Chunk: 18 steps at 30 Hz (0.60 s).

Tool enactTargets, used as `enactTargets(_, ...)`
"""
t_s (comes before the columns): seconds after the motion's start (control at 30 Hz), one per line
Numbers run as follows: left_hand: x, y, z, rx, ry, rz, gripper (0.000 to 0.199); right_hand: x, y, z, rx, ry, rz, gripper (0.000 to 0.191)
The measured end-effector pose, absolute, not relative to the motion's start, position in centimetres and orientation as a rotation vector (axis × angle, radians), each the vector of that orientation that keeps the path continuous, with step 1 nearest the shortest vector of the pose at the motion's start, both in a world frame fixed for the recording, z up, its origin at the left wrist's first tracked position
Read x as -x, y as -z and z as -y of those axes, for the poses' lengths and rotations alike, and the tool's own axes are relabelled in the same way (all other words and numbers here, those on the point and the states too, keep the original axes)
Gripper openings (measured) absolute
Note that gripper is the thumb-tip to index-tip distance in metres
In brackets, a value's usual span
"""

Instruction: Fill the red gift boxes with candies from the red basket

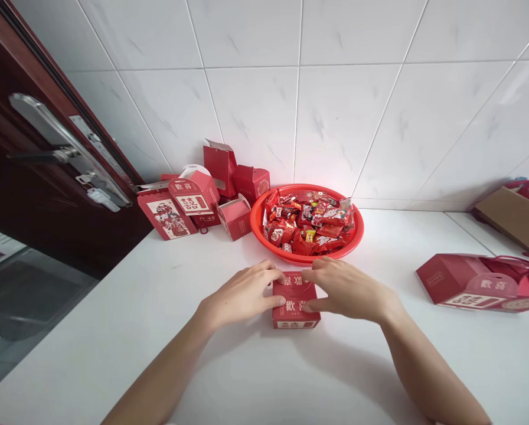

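Red boxes far left. Left hand touching small red box, on white counter near red basket; right hand touching opposite side. Thumbs and fingers spread (actual pinch? can't tell). Looks like top-closing step; next move wants even pressure.

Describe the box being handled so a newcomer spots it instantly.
On the white table, find the red basket of packets. Nearer the viewer sits a small red box. Unlike the other red boxes, it has the left hand and right hand on it.
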State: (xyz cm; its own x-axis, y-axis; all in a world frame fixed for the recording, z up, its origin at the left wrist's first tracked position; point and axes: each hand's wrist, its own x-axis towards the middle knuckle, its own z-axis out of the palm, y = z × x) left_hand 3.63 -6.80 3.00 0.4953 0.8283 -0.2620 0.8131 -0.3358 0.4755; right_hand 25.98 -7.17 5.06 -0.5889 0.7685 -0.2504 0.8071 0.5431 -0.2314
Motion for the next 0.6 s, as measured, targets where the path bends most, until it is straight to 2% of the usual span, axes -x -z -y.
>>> enactTargets(0.23,-4.6,-2.7,7.7,-2.173,-0.078,-1.331,0.016,-23.2,-3.6,9.0,-1.253,0.305,-2.735,0.051)
enactTargets(0.4,-4.6,-3.0,7.9,-2.21,-0.065,-1.282,0.023,-23.9,-2.9,8.2,-1.17,0.372,-2.733,0.05)
enactTargets(0.5,-4.3,-3.5,7.9,-2.217,-0.042,-1.146,0.042,-27.0,-4.1,8.1,-1.153,0.49,-2.643,0.049)
enactTargets(0.6,-4.1,-3.9,7.7,-2.229,-0.012,-1.095,0.053,-31.7,-5.7,8.3,-1.453,0.581,-2.496,0.04)
